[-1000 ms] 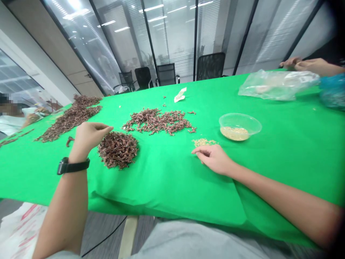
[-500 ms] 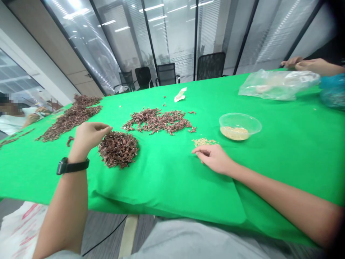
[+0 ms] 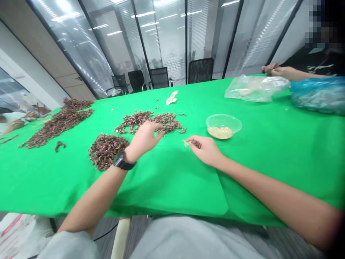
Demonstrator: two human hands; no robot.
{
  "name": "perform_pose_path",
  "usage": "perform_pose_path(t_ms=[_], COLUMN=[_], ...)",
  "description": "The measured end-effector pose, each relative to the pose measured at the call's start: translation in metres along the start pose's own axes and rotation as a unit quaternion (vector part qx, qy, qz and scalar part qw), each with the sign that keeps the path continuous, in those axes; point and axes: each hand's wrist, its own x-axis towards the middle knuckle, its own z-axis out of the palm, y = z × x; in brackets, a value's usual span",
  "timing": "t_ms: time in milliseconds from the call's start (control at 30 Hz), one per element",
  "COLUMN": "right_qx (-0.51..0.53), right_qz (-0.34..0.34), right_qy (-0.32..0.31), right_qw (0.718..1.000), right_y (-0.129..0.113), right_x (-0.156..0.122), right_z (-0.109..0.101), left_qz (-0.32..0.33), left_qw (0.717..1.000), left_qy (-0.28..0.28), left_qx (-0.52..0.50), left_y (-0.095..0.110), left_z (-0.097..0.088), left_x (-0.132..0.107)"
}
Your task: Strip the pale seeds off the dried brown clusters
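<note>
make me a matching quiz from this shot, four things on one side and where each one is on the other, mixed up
1 bowl
2 left hand
3 right hand
4 blue bag

a far right edge of the table
b at the near edge of the spread brown pieces
c beside a small pale heap
d holding pale grains

Pairs: 1-d, 2-b, 3-c, 4-a

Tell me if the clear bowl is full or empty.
Neither: the clear bowl holds only a shallow pale layer across its bottom.

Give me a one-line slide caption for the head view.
Left hand at scattered brown pods, right hand touching a small seed pile, clear bowl nearby on the green cloth.
</note>
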Motion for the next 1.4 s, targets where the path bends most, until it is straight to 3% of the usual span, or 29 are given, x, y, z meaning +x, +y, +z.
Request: perform_pose_path(t_ms=[167, 267, 367, 500, 633, 700, 867, 1000, 1167, 1400], right_qx=[-0.144, -0.210, -0.239, -0.249, -0.223, -0.190, -0.116, -0.083, -0.031, 0.076], right_qz=[-0.021, -0.002, 0.022, 0.028, 0.041, 0.063, 0.087, 0.086, 0.086, 0.097], right_qy=[0.008, -0.025, -0.058, -0.068, -0.049, -0.042, -0.017, 0.002, 0.029, 0.045], right_qw=[0.989, 0.977, 0.969, 0.966, 0.973, 0.979, 0.989, 0.993, 0.995, 0.991], right_y=[0.016, 0.025, 0.030, 0.032, 0.031, 0.032, 0.037, 0.039, 0.040, 0.039], right_x=[0.013, 0.015, 0.016, 0.017, 0.018, 0.020, 0.023, 0.025, 0.025, 0.026], right_z=[-0.016, -0.019, -0.017, -0.013, -0.011, -0.011, -0.008, -0.008, -0.009, -0.009], left_qz=[0.075, 0.028, -0.020, -0.034, -0.039, -0.034, -0.025, -0.070, -0.108, -0.094], left_qw=[0.990, 0.991, 0.993, 0.994, 0.994, 0.994, 0.977, 0.957, 0.944, 0.918], left_qy=[-0.121, -0.127, -0.110, -0.104, -0.096, -0.091, -0.003, 0.019, 0.009, 0.046], left_qx=[-0.001, 0.023, 0.028, 0.011, -0.019, -0.046, -0.211, -0.282, -0.312, -0.381], left_y=[0.007, 0.006, 0.007, 0.006, 0.003, 0.005, 0.022, 0.025, 0.014, 0.019], left_z=[0.077, 0.110, 0.128, 0.129, 0.111, 0.100, 0.084, 0.090, 0.103, 0.106], left_x=[0.038, 0.057, 0.066, 0.071, 0.069, 0.062, 0.029, 0.013, 0.010, 0.006])
